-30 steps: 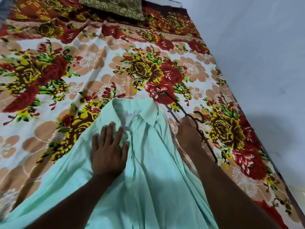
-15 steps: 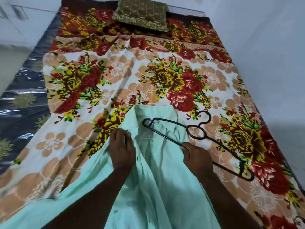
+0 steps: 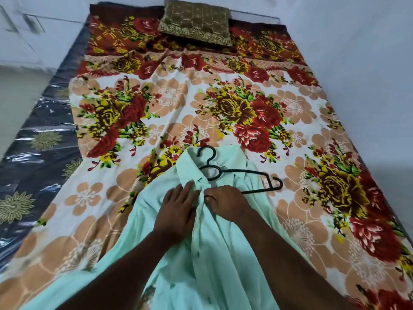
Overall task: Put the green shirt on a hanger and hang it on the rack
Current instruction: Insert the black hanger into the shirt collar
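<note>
**Both hands at the shirt's placket, hanger half inside the collar**

Closest to me, two bare forearms reach out over the bed and meet at the chest of the green shirt, which lies face up on the bedspread with its tail trailing off the near edge. The left hand lies mostly flat on the left front panel, fingers spread and pointing up toward the collar, with the fingertips touching the edge of the cloth just below it. The right hand is right beside it, almost touching, its fingers curled under and pinching the shirt's front edge; how much fabric it grips I cannot tell, since the knuckles hide it.

Just beyond the hands lies the black hanger. Its hook pokes out over the open collar, its neck loop sits inside the neckline, and its right arm runs out across the shirt's right shoulder, ending on top of the cloth near the bedspread. Its left arm is hidden under the left collar and panel.

The floral bedspread, in red, yellow and peach blooms on white, covers most of the mattress. On the left a dark, shiny plastic-wrapped mattress edge with pale flower motifs shows uncovered. At the far head of the bed sits an olive-gold patterned pillow, and a plain pale wall closes in the right side. No writing or label is readable anywhere.
</note>
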